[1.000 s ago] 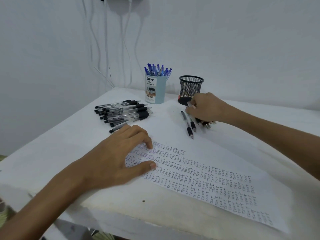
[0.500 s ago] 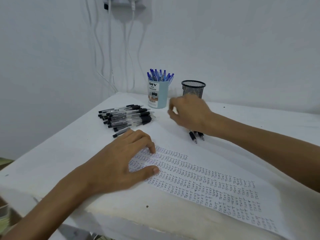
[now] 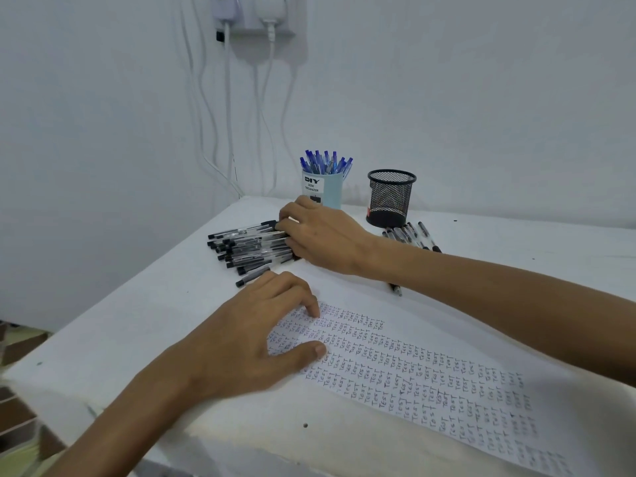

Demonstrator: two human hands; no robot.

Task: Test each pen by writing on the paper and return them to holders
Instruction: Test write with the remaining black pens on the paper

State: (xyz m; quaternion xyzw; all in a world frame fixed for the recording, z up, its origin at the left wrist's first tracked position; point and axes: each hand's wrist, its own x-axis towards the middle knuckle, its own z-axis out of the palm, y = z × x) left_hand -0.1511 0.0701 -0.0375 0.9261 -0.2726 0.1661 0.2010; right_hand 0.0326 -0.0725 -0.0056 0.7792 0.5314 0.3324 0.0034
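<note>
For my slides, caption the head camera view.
Right hand at the pile of black pens, left hand resting on the test-covered paper.

Left hand [image 3: 247, 335] rests on the paper [image 3: 430, 383], fingertips pressing its left end. Right hand [image 3: 320, 235] lies across the pile of black pens [image 3: 247, 246], fingers touching them; grip unclear. Blue holder [image 3: 330, 191] holds blue pens, with the mesh holder [image 3: 390, 197] beside it.

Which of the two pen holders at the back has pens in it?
The light blue holder labelled DIY: blue pens stand in it. The black mesh holder to its right shows none above its rim.
</note>
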